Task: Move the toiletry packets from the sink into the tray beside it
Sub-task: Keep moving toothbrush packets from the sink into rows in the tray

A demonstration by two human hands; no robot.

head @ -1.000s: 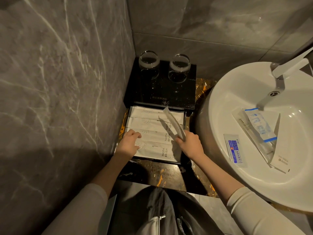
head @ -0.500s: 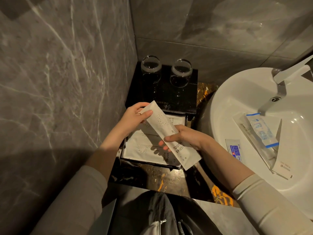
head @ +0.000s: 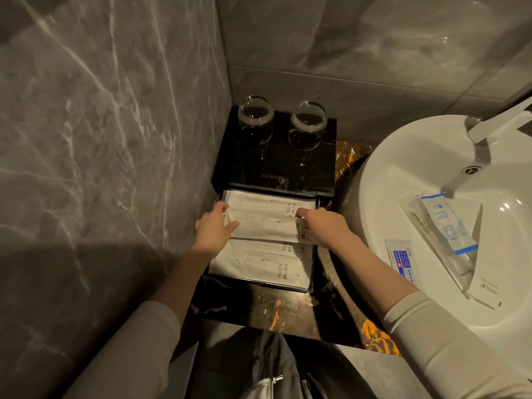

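Observation:
A black tray [head: 314,272] beside the sink holds several white toothbrush packets lying crosswise. My left hand [head: 213,230] and my right hand [head: 322,226] each hold one end of a white toothbrush packet [head: 264,224] that lies flat across the tray's upper middle. In the white sink [head: 385,203] lie a small blue-and-white sachet [head: 401,262], a clear packet with blue bands [head: 447,223] and a long white packet [head: 480,286] partly under it.
Two glasses [head: 255,119] [head: 308,125] stand on a black stand [head: 276,165] behind the tray. A grey marble wall runs close along the left. A chrome faucet [head: 489,133] reaches over the sink. Dark marbled counter lies in front of the tray.
The packet that both hands held tilted above the tray now lies flat across it, with a hand at each end.

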